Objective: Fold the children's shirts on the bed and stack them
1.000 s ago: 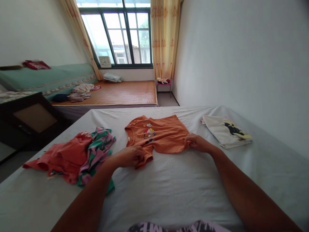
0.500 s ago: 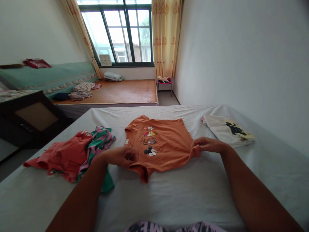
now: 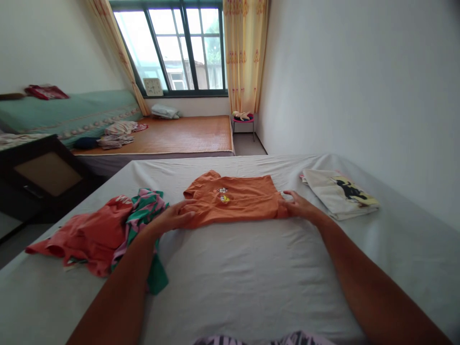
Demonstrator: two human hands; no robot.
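Observation:
An orange T-shirt point(image 3: 244, 203) with small cartoon heads on its front lies on the bed, folded over so that two heads show and the lower part of the print is covered. At its collar end, my left hand point(image 3: 175, 216) rests on the cloth, fingers stretched and apart. My right hand point(image 3: 301, 207) touches the hem end, with its fingers spread and some fingertips on the fabric. To the left of the shirt is a loose heap: a coral-red garment point(image 3: 95, 232) beside a green and pink one point(image 3: 143, 213), partly behind my left forearm.
A folded white garment point(image 3: 323, 191) with a black figure lies at the right of the white sheet point(image 3: 244, 282), near the wall. Beyond stand a second bed point(image 3: 187, 136) with a brown mat, a dark cabinet point(image 3: 50, 175) and a small pink stool point(image 3: 244, 120).
The near side of the orange T-shirt has been folded over towards the far side, covering the lower cartoon heads. Both hands moved away from me with it, and their fingers have loosened.

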